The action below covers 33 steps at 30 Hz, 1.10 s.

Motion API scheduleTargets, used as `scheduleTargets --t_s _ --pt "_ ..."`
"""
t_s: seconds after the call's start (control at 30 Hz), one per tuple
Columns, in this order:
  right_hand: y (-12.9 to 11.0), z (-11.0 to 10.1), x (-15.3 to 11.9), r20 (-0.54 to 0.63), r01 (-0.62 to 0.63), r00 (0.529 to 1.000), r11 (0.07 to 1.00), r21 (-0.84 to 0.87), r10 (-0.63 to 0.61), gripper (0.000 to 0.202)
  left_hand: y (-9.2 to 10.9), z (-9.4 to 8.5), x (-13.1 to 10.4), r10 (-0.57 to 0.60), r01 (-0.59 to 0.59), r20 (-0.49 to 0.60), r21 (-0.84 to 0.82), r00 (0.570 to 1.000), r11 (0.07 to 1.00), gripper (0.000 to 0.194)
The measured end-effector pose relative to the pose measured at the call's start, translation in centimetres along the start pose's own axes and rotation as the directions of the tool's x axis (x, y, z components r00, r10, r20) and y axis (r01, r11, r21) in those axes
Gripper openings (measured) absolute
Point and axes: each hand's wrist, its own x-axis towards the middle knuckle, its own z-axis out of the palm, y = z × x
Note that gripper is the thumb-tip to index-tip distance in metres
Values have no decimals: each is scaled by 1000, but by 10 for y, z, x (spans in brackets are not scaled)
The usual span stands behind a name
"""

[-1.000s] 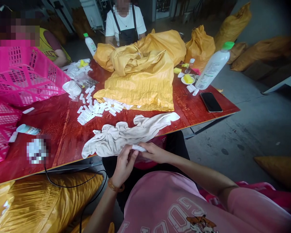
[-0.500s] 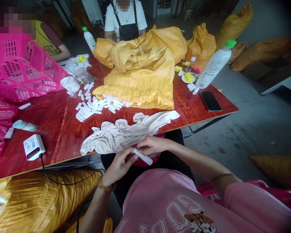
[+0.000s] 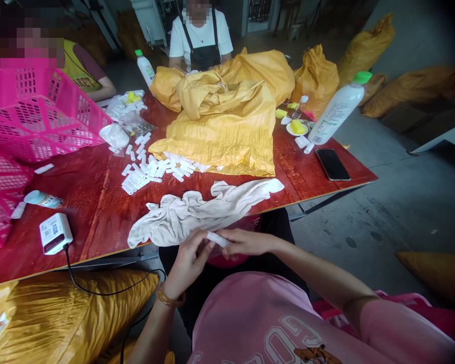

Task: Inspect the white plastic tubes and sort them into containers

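A slim white tube-shaped piece (image 3: 217, 239) is held between both hands over my lap, just off the table edge. My left hand (image 3: 190, 259) pinches its left end between thumb and fingers. The fingers of my right hand (image 3: 248, 242) are closed round the right end and hide part of it. Below the hands, a pink container (image 3: 227, 261) shows in part. A crumpled whitish cloth (image 3: 182, 217) lies along the table edge just beyond them. Farther back, a heap of small white labelled pieces (image 3: 142, 174) spills by the mouth of a yellow woven sack (image 3: 223, 141).
On the red table (image 3: 94, 202) are a white box with a cable (image 3: 55, 232), a phone (image 3: 332, 164), a large bottle (image 3: 337, 114) and pink baskets (image 3: 60, 111) at left. Two people sit across. A filled yellow sack (image 3: 79, 308) lies below left.
My right hand has shifted from the piece's upper side to its right end and now covers it. My left hand keeps its pinch. The view has tilted slightly.
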Motion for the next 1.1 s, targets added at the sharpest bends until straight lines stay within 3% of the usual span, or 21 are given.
scheduleTargets --t_s 0.07,0.13,0.2,0.27,0.33,0.37,0.4,0.47,0.57,0.63,0.77,0.9,1.0,1.1 --pt "6 7 -4 -132 -33 991 989 -146 14 10 1 8 1 14 -14 -5 19 1000 1000 17" --pt "18 14 -5 -239 -76 971 964 -255 13 12 -3 8 8 47 -49 93 15 995 999 27" --pt "35 21 -5 -261 -117 965 943 -313 33 15 -18 -6 27 92 -94 266 -6 960 996 28" --pt "54 24 -6 -293 -213 951 899 -384 100 18 -45 -34 58 105 -116 337 15 936 993 24" --pt "68 21 -12 -356 -345 914 829 -440 192 26 -80 -68 98 35 -33 -2 235 999 971 29" --pt "72 16 -16 -372 -386 901 806 -448 224 29 -98 -84 117 11 43 -132 398 991 916 33" --pt "73 7 -20 -371 -399 897 801 -447 240 29 -116 -98 136 -7 97 -170 529 985 843 36" --pt "66 -20 -27 -324 -360 917 831 -423 232 21 -145 -116 164 -17 106 -158 569 987 816 34" --pt "42 -79 -21 -328 -306 924 895 -325 197 30 -168 -125 180 -22 63 -82 552 996 831 22" --pt "30 -120 -1 -458 -365 870 864 -347 184 38 -172 -124 177 -26 53 -57 542 998 838 15" --pt "29 -173 61 -581 -518 808 594 -615 102 47 -151 -116 147 -49 86 -83 530 995 844 17" --pt "37 -182 112 -547 -503 837 371 -781 -16 39 -104 -101 100 -105 225 -337 342 936 912 26" --pt "35 -179 125 -512 -462 858 372 -805 -42 25 -75 -86 64 -195 259 -431 95 881 961 26" --pt "30 -175 113 -517 -449 851 384 -807 -90 21 -63 -71 38 -281 240 -432 -149 857 959 26"
